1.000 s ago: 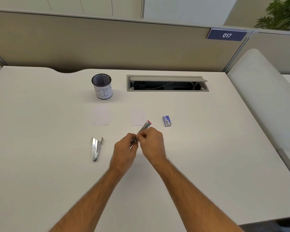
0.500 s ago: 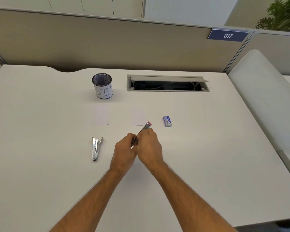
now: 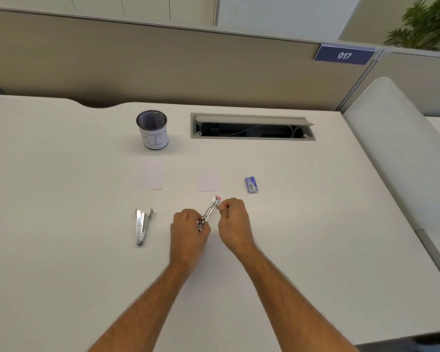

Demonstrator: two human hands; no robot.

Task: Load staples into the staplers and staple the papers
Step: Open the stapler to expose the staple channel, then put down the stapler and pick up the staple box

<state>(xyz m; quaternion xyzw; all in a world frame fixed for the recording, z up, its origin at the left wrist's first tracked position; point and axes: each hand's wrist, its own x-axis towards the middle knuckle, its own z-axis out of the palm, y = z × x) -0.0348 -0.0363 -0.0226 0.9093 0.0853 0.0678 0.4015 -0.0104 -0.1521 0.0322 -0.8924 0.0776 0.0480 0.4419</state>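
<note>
A small metal stapler with a red tip (image 3: 210, 211) is held tilted above the white desk (image 3: 61, 262). My left hand (image 3: 188, 232) grips its rear end. My right hand (image 3: 235, 219) has curled fingers that pinch it near the red tip. A second silver stapler (image 3: 141, 226) lies on the desk to the left, its arm slightly open. Two small white papers lie beyond the hands, one on the left (image 3: 153, 175) and one at the centre (image 3: 208, 182). A blue staple box (image 3: 251, 184) sits to their right.
A mesh cup labelled BIN (image 3: 153, 130) stands at the back left. An open cable hatch (image 3: 252, 127) is set into the desk's far side. A beige partition runs behind, and a white padded seat (image 3: 391, 153) borders the desk's right edge.
My right hand has slid right and up along the stapler, from beside my left hand to the red tip. The left hand keeps hold of the rear end.
</note>
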